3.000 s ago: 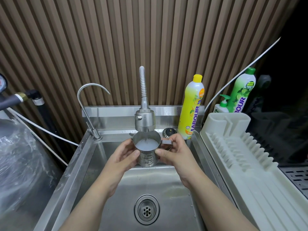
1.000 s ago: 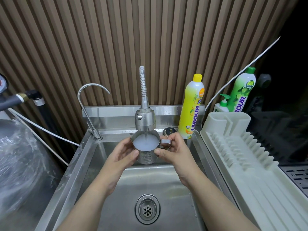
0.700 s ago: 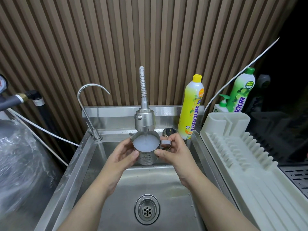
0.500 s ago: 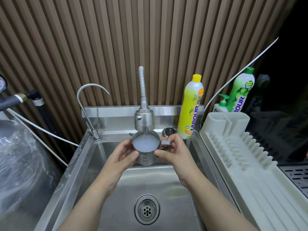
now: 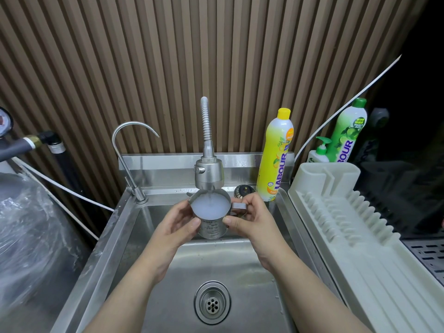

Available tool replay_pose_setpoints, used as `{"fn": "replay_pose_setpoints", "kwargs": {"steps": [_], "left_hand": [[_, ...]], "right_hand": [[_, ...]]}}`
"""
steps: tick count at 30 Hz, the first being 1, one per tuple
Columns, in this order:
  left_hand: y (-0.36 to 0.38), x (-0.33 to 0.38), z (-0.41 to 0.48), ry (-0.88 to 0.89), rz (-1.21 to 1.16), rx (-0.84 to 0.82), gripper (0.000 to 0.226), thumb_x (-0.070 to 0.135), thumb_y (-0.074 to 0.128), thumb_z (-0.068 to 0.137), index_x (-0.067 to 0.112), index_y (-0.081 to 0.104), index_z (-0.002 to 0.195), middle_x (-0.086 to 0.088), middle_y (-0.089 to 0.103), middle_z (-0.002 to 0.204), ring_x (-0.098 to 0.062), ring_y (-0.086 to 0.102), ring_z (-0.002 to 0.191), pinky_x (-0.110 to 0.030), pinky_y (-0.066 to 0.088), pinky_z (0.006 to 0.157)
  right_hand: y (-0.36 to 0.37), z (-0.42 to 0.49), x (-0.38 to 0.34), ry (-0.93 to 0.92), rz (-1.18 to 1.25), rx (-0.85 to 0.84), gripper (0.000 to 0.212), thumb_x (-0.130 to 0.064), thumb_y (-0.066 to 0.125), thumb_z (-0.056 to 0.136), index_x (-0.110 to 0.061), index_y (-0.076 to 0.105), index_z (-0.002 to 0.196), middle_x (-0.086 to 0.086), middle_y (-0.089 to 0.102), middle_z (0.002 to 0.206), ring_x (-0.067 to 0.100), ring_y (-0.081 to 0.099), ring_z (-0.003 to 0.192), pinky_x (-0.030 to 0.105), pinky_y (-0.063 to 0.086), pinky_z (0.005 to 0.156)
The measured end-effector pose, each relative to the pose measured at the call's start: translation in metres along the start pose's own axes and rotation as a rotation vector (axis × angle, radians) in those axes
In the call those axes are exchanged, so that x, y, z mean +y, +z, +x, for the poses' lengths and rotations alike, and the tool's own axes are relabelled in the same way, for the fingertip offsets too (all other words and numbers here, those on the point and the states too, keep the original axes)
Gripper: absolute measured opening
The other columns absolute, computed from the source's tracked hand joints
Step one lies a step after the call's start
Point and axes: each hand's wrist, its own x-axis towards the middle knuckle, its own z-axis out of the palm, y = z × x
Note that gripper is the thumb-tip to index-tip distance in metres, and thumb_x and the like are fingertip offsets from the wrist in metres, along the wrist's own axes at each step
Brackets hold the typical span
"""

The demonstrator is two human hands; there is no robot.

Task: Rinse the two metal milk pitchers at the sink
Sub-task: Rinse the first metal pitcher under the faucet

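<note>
Head view: the steel sink (image 5: pixel 252 272) fills the lower centre of the frame, its drain (image 5: pixel 212 302) near the bottom edge, and a pale dish rack (image 5: pixel 355 227) runs down the right side. Both forearms reach in from the bottom edge. The left hand (image 5: pixel 176 227) curls partway around the left wall of the metal milk pitcher (image 5: pixel 211 216), thumb and fingers pressed on its side. The right hand (image 5: pixel 252 222) closes on the pitcher's handle (image 5: pixel 239 205) at the right, thumb against the body. The pitcher stands upright at mid-frame, held above the basin directly beneath the spray tap head (image 5: pixel 209 173), and is full of cloudy white water. Only one pitcher is in view.
</note>
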Motion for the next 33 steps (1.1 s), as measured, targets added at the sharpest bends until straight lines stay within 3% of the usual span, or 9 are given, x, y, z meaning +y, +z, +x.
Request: {"fn": "replay_pose_setpoints", "kwargs": {"steps": [4,11,15,18,21,23,27,31,33], "left_hand": [[0.000,0.002,0.000,0.005,-0.002,0.010,0.069,0.056,0.085,0.049,0.036,0.065,0.112,0.009,0.069,0.120,-0.017,0.059,0.122,-0.038,0.049,0.098],[0.002,0.006,0.001,0.025,0.005,0.016,0.057,0.053,0.083,0.053,0.042,0.067,0.107,0.013,0.069,0.118,-0.016,0.059,0.122,-0.040,0.047,0.101],[-0.001,0.001,0.000,0.024,0.008,0.015,0.064,0.052,0.084,0.054,0.037,0.064,0.113,0.010,0.068,0.121,-0.016,0.058,0.122,-0.040,0.048,0.100],[-0.002,-0.013,-0.007,-0.010,0.026,0.016,0.050,0.037,0.075,0.069,0.032,0.061,0.117,0.009,0.068,0.121,-0.015,0.059,0.122,-0.037,0.050,0.099],[-0.004,-0.042,-0.020,-0.118,0.046,0.040,0.043,0.027,0.064,0.080,0.028,0.057,0.122,0.007,0.066,0.124,-0.014,0.057,0.123,-0.038,0.046,0.104],[-0.006,-0.067,-0.032,-0.218,0.076,0.057,0.040,0.026,0.062,0.084,0.027,0.056,0.124,0.003,0.064,0.127,-0.015,0.058,0.121,-0.036,0.047,0.103],[-0.007,-0.108,-0.055,-0.484,0.114,0.056,0.019,0.014,0.055,0.094,0.026,0.056,0.109,0.006,0.065,0.116,0.003,0.065,0.092,-0.017,0.052,0.079],[-0.015,-0.136,-0.063,-0.726,0.211,0.001,0.007,0.022,0.056,0.095,0.027,0.055,0.099,0.008,0.063,0.105,-0.012,0.058,0.104,-0.037,0.045,0.096],[-0.018,-0.146,-0.065,-0.814,0.248,-0.022,0.002,0.026,0.056,0.094,0.025,0.053,0.094,0.006,0.061,0.102,-0.013,0.060,0.098,-0.041,0.045,0.095]], "right_hand": [[0.001,0.000,-0.002,-0.009,0.001,0.000,0.036,0.002,0.075,0.070,-0.018,0.046,0.079,-0.012,0.071,0.084,0.010,0.061,0.083,0.050,0.050,0.091],[0.003,0.001,-0.007,-0.035,0.011,-0.006,0.034,-0.009,0.075,0.064,-0.029,0.048,0.071,-0.013,0.071,0.083,0.014,0.059,0.086,0.054,0.050,0.092],[0.003,-0.001,-0.005,-0.014,0.009,-0.001,0.037,0.002,0.074,0.072,-0.018,0.045,0.080,-0.013,0.071,0.082,0.014,0.059,0.085,0.051,0.051,0.090],[0.002,-0.007,0.008,0.044,0.027,-0.003,0.036,0.009,0.069,0.076,-0.013,0.041,0.082,-0.011,0.071,0.083,0.014,0.059,0.081,0.043,0.054,0.079],[0.000,-0.019,0.037,0.165,0.048,0.002,0.039,0.007,0.069,0.077,-0.015,0.037,0.082,-0.010,0.069,0.076,0.015,0.054,0.074,0.039,0.047,0.073],[-0.003,-0.028,0.062,0.300,0.028,0.014,0.038,0.006,0.066,0.080,-0.016,0.035,0.082,-0.003,0.060,0.075,0.013,0.053,0.071,0.035,0.050,0.072],[-0.012,-0.048,0.110,0.570,-0.064,0.006,0.038,-0.001,0.066,0.083,-0.018,0.032,0.080,0.006,0.057,0.086,0.017,0.055,0.074,0.030,0.052,0.062],[-0.020,-0.062,0.143,0.775,-0.197,-0.033,0.034,-0.012,0.068,0.083,-0.017,0.035,0.080,0.006,0.058,0.085,0.022,0.053,0.079,0.035,0.042,0.061],[-0.022,-0.065,0.151,0.856,-0.244,-0.083,0.034,-0.017,0.069,0.083,-0.017,0.035,0.081,0.004,0.059,0.079,0.020,0.054,0.074,0.032,0.038,0.059]]}}
